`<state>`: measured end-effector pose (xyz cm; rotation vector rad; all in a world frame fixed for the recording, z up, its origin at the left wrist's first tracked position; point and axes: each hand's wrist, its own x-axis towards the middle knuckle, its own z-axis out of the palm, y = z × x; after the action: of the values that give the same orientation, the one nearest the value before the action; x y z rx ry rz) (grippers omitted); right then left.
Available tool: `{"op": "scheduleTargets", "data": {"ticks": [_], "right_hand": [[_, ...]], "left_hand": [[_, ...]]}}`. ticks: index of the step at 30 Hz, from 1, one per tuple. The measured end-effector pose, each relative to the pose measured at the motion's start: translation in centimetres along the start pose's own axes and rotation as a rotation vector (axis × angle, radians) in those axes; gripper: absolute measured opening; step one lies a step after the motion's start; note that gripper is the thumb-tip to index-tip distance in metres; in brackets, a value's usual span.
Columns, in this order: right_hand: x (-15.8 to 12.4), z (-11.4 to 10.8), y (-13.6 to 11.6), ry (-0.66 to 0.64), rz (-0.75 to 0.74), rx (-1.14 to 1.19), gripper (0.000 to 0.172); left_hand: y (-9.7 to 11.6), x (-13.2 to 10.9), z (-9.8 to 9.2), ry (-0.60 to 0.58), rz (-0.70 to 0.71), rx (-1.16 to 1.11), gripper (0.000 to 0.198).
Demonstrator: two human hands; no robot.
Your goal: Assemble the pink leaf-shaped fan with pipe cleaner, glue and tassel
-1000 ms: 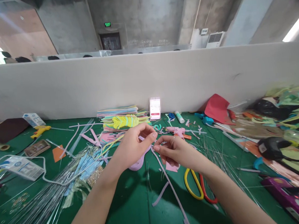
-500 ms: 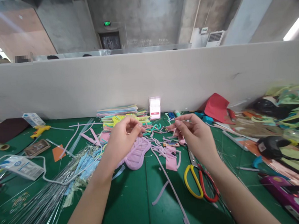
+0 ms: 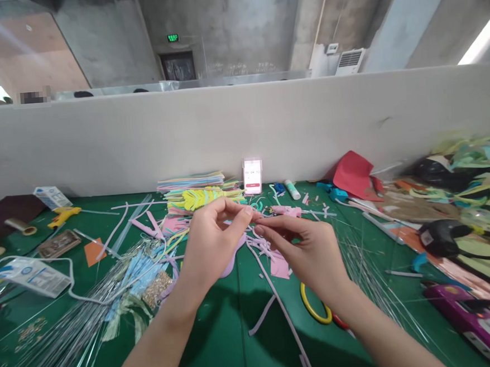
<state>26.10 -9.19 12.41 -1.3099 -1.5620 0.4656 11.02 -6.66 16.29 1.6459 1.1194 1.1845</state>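
My left hand (image 3: 218,244) and my right hand (image 3: 306,249) meet fingertip to fingertip above the middle of the table. Thumb and fingers are pinched on both, and whatever lies between them is too small to make out. Below my left hand, a lilac padded piece (image 3: 230,264) is mostly covered. Lilac strips (image 3: 272,282) and a pink paper piece (image 3: 279,266) lie under and in front of my right hand. Its wrist hides most of a pair of scissors (image 3: 313,307) with yellow and red handles.
A lit phone (image 3: 253,177) leans against the grey partition (image 3: 241,128). Bundled wires (image 3: 70,324) spread at left, near a yellow glue gun (image 3: 64,216) and a carton (image 3: 35,275). A glue stick (image 3: 292,189), red sheet (image 3: 352,175) and purple device (image 3: 477,321) are at right.
My hands have come together from apart, the right moving left and the left slightly right. More of the lilac padded piece and the scissors is now covered; the glue stick shows more.
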Motion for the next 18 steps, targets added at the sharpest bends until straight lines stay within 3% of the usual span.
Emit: {"op": "scheduleTargets", "data": {"ticks": [8,15,18], "right_hand": [[0.4,-0.1,0.5,0.073,-0.156,-0.144,0.016],[0.5,0.2,0.7,-0.025,-0.087,-0.098,0.021],[0.4,0.3,0.7,-0.012,-0.068,-0.080,0.019]], "left_hand": [[-1.2,0.6,0.7,-0.116,-0.037,-0.243,0.016],[-1.0,0.5,1.1,-0.202,-0.046,-0.289,0.016],[-0.8,1.0,0.0,-0.147,-0.015,-0.231,0.013]]}}
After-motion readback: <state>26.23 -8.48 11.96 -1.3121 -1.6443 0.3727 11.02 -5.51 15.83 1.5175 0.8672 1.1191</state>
